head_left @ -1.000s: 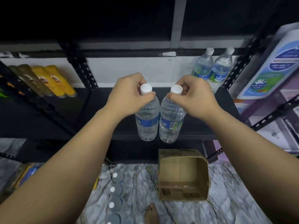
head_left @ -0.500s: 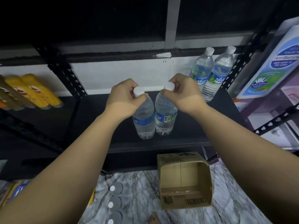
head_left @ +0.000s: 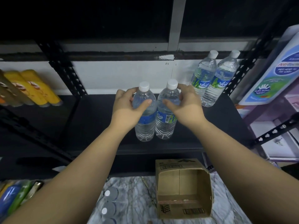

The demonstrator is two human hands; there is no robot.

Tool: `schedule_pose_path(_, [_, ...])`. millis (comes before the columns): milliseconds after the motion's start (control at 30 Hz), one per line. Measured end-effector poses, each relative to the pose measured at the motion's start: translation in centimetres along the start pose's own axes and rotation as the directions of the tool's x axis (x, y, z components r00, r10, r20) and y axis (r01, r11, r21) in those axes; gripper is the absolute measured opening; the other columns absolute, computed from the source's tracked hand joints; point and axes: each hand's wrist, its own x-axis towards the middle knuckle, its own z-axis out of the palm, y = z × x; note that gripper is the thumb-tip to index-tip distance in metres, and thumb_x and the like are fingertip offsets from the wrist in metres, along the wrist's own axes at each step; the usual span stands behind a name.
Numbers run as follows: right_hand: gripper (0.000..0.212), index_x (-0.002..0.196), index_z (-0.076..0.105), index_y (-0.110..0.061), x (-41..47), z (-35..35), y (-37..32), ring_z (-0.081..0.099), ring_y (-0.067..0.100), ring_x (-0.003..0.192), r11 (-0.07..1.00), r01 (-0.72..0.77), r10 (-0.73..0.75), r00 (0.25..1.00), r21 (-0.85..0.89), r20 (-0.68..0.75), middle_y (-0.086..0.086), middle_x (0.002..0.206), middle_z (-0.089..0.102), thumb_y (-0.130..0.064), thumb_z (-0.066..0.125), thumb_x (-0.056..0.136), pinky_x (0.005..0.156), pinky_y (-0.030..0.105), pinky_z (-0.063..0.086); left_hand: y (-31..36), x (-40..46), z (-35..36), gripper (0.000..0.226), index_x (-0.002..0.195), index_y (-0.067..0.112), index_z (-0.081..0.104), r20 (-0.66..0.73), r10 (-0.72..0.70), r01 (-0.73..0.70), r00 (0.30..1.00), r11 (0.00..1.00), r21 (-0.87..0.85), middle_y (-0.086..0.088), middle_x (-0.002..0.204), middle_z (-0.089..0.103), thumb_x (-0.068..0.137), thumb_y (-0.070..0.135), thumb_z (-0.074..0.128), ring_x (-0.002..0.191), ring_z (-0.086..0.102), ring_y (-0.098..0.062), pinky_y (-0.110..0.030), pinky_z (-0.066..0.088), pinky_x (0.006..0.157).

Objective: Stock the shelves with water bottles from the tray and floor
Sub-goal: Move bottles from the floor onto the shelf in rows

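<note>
Floor bottles [head_left: 108, 207] cropped below, perhaps three.

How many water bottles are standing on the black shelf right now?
4. Two stand side by side mid-shelf, one in the left hand and one in the right hand; two more stand at the back right. None look hidden.
</note>
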Motion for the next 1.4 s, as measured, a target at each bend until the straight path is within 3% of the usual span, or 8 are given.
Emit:
schedule_pose_path(267, [0.09,0.147,0.046,-0.033,-2.8,1.3,2.3,0.045,0.006,0.12,0.995,-0.035,0.038,0.998,0.093,-0.04,0.002,0.137,0.046,-0.039,0.093,0.07,0.099,0.025,0.043,-2.9,-2.1,0.5,0.083,0.147,0.046,0.045,0.09,-0.046,0.056,0.995,0.993,-0.108,0.011,0.134,0.049,0.073,0.044,0.084,0.125,0.058,-0.007,-0.04,0.055,0.105])
schedule_pose_path(367, [0.099,0.144,0.044,-0.033,-2.9,2.5,3.1,0.047,0.003,0.118,0.98,-0.086,0.093,0.995,0.177,-0.031,-0.002,0.138,0.048,-0.039,0.098,0.062,0.101,0.025,0.045,-4.4,-2.6,1.4,0.094,0.151,0.048,0.036,0.159,-0.045,0.078,0.986,0.976,-0.204,0.023,0.136,0.06,0.075,0.021,0.084,0.126,0.061,-0.002,-0.039,0.056,0.105])
schedule_pose_path(600, [0.079,0.125,0.05,-0.033,-1.7,3.1,4.4,0.07,-0.004,0.098,0.94,-0.131,0.127,0.991,0.316,0.033,-0.017,0.11,0.071,-0.027,0.096,0.061,0.087,0.027,0.061,-5.7,-3.2,2.6,0.095,0.148,0.044,0.043,0.038,-0.018,0.027,0.999,0.967,-0.255,0.017,0.131,0.066,0.073,0.02,0.095,0.116,0.066,0.001,-0.027,0.06,0.093])
schedule_pose_path(700, [0.08,0.129,0.049,-0.032,-1.5,2.6,5.0,0.072,0.001,0.1,0.932,-0.136,0.112,0.99,0.335,0.09,-0.013,0.113,0.072,-0.024,0.093,0.062,0.091,0.036,0.062,-5.8,-3.2,2.5,0.096,0.147,0.046,0.043,0.065,-0.014,0.028,0.998,0.977,-0.213,0.012,0.138,0.06,0.068,0.029,0.095,0.122,0.062,-0.002,-0.037,0.058,0.1])
schedule_pose_path(833, [0.089,0.123,0.052,-0.042,-1.5,2.4,4.8,0.07,0.008,0.109,0.947,-0.124,0.109,0.992,0.295,0.065,-0.008,0.123,0.066,-0.047,0.101,0.049,0.093,0.039,0.061,-5.9,-2.6,1.7,0.094,0.149,0.038,0.041,0.165,-0.025,0.062,0.986,0.973,-0.222,0.025,0.129,0.065,0.074,0.007,0.088,0.119,0.063,0.004,-0.038,0.057,0.104])
schedule_pose_path(1067, [0.081,0.134,0.051,-0.031,-1.4,1.5,5.1,0.07,0.004,0.11,0.938,-0.133,0.096,0.987,0.319,0.132,-0.017,0.122,0.069,-0.027,0.089,0.062,0.097,0.04,0.06,-6.1,-3.0,2.3,0.088,0.137,0.036,0.052,0.065,-0.011,0.022,0.998,0.987,-0.162,0.014,0.132,0.061,0.063,0.034,0.099,0.116,0.062,0.002,-0.029,0.059,0.092])
schedule_pose_path(1267, [0.075,0.122,0.053,-0.028,-0.8,1.4,4.3,0.066,-0.013,0.094,0.924,-0.133,0.101,0.989,0.358,0.107,-0.02,0.109,0.068,-0.025,0.1,0.064,0.085,0.018,0.056,-6.8,-2.0,2.0,0.084,0.143,0.036,0.049,0.19,-0.054,0.093,0.98,0.975,-0.203,0.019,0.132,0.067,0.072,0.015,0.09,0.125,0.061,0.005,-0.036,0.056,0.105])
schedule_pose_path(1400, [0.073,0.124,0.06,-0.027,-0.3,1.0,4.6,0.073,0.004,0.103,0.914,-0.171,0.109,0.977,0.369,0.181,-0.013,0.113,0.074,-0.024,0.098,0.063,0.095,0.038,0.061,-7.0,-2.0,2.1,0.081,0.142,0.036,0.051,0.194,-0.076,0.121,0.978,0.964,-0.235,0.019,0.13,0.068,0.075,0.012,0.091,0.123,0.062,0.005,-0.035,0.058,0.102])
